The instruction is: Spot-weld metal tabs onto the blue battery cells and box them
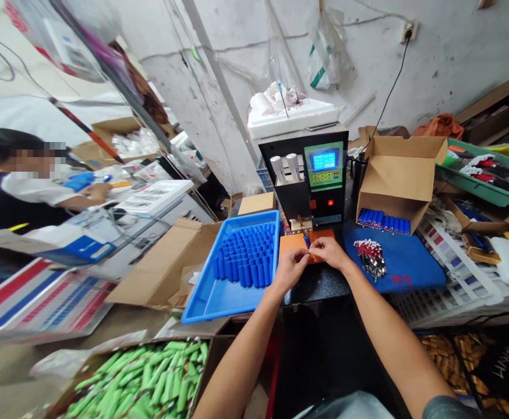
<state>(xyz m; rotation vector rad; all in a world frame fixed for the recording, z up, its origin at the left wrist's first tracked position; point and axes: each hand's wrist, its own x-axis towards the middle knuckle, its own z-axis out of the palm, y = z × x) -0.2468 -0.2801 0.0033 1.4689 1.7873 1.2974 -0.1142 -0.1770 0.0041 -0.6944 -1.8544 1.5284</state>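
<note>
A blue cylindrical battery cell (307, 240) stands under the electrode tips of a spot welder (328, 203) with a lit display. My left hand (294, 265) is closed in a pinch at the near side of the cell. Opposite it, my right hand (328, 252) has thumb and fingers pinched at the same cell, almost touching the left fingertips. Any thin part between the fingers is too small to make out. Both hands are over the edge of an orange board (292, 241) in front of the welder.
To the left, a blue tray (202, 302) holds many upright blue cells. Red-and-white wire leads (370, 259) lie on a blue mat (416, 262) at right, before an open carton (400, 157) with more cells. Green-wrapped cells (149, 378) fill a box below. A co-worker (27, 180) sits far left.
</note>
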